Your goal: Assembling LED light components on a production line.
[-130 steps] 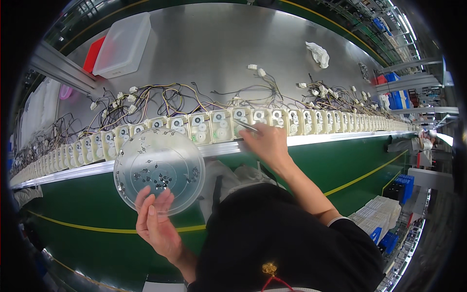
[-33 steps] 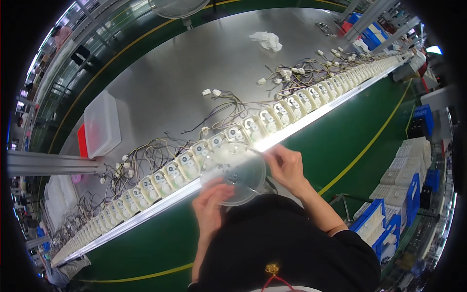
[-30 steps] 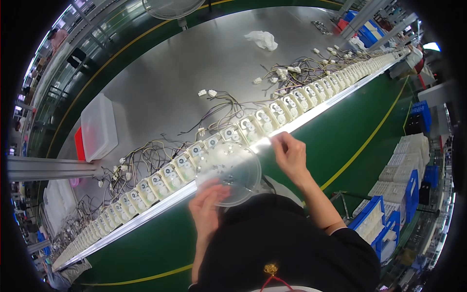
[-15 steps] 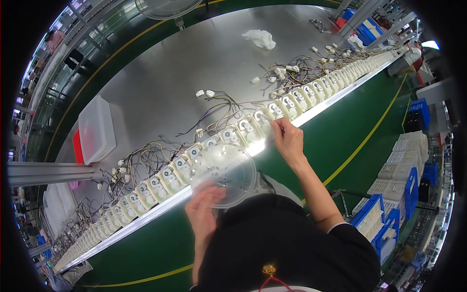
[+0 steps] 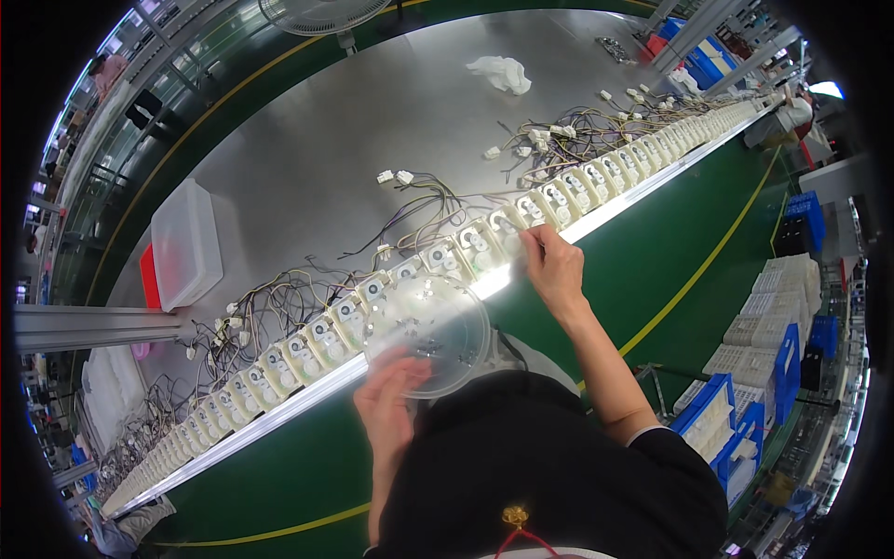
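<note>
A long row of cream plastic housings (image 5: 326,342) runs diagonally along the metal table's edge, with round grey and white parts inside. My left hand (image 5: 386,401) grips a clear round plastic tub (image 5: 466,359) from below and the side. Small shiny metal pieces (image 5: 424,347) lie scattered in the tub. My right hand (image 5: 556,265) is closed in a pinch over one housing (image 5: 506,226) just right of the tub. Whatever sits between its fingertips is too small to make out. Wires with white connectors (image 5: 403,177) trail from the housings onto the table.
A translucent white bin (image 5: 191,247) stands on the metal table (image 5: 307,140) at left, beside something red. Crumpled white plastic (image 5: 500,74) lies farther back. Blue crates (image 5: 712,419) and stacked white trays (image 5: 773,298) stand at right on the green floor. Other people work at the row's two ends.
My right hand stays pinched at the same housing with hardly any movement. My left hand and the tub are still. The view has shifted very slightly.
</note>
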### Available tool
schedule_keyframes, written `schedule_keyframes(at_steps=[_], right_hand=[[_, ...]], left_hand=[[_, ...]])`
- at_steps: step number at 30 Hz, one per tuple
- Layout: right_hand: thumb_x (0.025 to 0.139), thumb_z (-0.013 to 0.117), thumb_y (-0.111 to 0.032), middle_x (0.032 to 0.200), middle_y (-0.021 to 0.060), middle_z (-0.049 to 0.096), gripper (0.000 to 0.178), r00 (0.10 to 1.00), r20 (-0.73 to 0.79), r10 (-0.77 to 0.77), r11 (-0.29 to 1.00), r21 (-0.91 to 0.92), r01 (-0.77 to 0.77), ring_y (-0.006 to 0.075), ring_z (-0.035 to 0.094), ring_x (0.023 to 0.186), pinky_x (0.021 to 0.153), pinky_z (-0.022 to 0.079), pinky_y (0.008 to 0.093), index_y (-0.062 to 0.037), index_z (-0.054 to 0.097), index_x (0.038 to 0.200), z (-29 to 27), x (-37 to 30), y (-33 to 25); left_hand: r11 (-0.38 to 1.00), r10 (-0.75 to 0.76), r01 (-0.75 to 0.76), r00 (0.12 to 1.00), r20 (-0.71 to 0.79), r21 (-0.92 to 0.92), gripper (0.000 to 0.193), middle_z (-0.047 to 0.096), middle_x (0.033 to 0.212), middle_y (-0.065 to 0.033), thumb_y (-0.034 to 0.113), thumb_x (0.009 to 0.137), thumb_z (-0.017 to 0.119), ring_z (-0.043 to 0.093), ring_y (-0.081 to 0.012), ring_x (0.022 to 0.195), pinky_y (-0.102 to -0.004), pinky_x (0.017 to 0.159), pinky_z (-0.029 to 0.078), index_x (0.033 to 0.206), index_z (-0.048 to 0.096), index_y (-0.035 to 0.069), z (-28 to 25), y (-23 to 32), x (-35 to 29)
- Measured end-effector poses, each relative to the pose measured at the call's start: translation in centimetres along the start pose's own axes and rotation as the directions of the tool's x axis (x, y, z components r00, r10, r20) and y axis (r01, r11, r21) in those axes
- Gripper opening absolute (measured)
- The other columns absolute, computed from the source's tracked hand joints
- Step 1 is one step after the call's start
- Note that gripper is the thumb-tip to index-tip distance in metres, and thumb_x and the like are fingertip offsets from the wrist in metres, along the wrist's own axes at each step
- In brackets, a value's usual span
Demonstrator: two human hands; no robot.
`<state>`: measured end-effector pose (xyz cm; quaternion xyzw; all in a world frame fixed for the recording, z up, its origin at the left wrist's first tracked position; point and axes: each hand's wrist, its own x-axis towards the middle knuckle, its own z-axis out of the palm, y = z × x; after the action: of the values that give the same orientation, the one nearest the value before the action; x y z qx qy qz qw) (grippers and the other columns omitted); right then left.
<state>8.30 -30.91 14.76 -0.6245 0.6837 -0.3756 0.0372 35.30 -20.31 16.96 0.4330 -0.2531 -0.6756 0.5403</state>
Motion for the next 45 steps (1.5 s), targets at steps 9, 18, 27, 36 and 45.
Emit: schedule_keyframes(at_steps=[9, 18, 27, 36, 45], right_hand=[[0.084, 0.062, -0.016, 0.066, 0.0121, 0.061, 0.014, 0.999, 0.004, -0.049, 0.998, -0.048, 0.049, 0.0312, 0.058, 0.053, 0.048, 0.043, 0.0384, -0.0053, 0.057, 0.076, -0.1, 0.0, 0.4], [0.083, 0.064, -0.011, 0.063, 0.0100, 0.061, 0.009, 0.999, -0.021, -0.026, 1.000, 0.005, 0.026, 0.0190, 0.056, 0.047, 0.046, 0.043, 0.0285, -0.0029, 0.061, 0.080, -1.5, -0.1, -1.2], [0.078, 0.066, -0.007, 0.064, 0.0083, 0.061, 0.006, 0.922, 0.373, -0.101, 0.931, 0.363, -0.045, 0.0126, 0.052, 0.047, 0.045, 0.040, 0.0245, -0.0018, 0.065, 0.079, -3.2, -3.1, -6.8], [0.077, 0.069, -0.013, 0.064, 0.0091, 0.062, 0.009, 0.899, 0.397, -0.184, 0.930, 0.365, 0.029, 0.0224, 0.058, 0.050, 0.048, 0.045, 0.0310, -0.0054, 0.064, 0.076, -2.5, -3.6, -7.8], [0.078, 0.068, -0.012, 0.065, 0.0096, 0.062, 0.010, 0.892, 0.391, -0.228, 0.945, 0.309, 0.107, 0.0272, 0.060, 0.054, 0.049, 0.046, 0.0338, -0.0061, 0.062, 0.074, -2.4, -3.6, -7.7]], left_hand=[[1.000, -0.005, 0.005, 1.000, -0.012, 0.001, 0.020, 0.050, 0.121, -0.0168, 0.002, 0.086, 0.051, 0.061, -0.0372, 0.096, -0.0437, 0.084, 0.053, 0.100, 0.061, -0.009, 0.1, 0.2, -0.1], [1.000, 0.001, 0.000, 1.000, -0.013, 0.006, 0.021, 0.050, 0.121, -0.0178, 0.001, 0.086, 0.050, 0.061, -0.0372, 0.096, -0.0429, 0.084, 0.052, 0.101, 0.060, -0.009, 0.1, -0.1, 0.1], [0.999, -0.032, 0.032, 0.999, 0.014, 0.036, 0.021, 0.049, 0.122, -0.0178, 0.001, 0.087, 0.050, 0.061, -0.0362, 0.097, -0.0429, 0.084, 0.052, 0.101, 0.060, -0.010, 0.4, -0.5, 0.4], [0.996, -0.046, 0.042, 0.998, 0.048, 0.082, 0.021, 0.046, 0.124, -0.0166, 0.000, 0.088, 0.049, 0.061, -0.0347, 0.098, -0.0424, 0.085, 0.052, 0.102, 0.060, -0.011, 0.3, -0.5, 0.2], [0.996, -0.063, 0.058, 0.996, 0.061, 0.072, 0.021, 0.045, 0.125, -0.0153, 0.000, 0.088, 0.048, 0.061, -0.0338, 0.100, -0.0412, 0.087, 0.052, 0.102, 0.060, -0.011, 0.2, -0.4, 0.1]])
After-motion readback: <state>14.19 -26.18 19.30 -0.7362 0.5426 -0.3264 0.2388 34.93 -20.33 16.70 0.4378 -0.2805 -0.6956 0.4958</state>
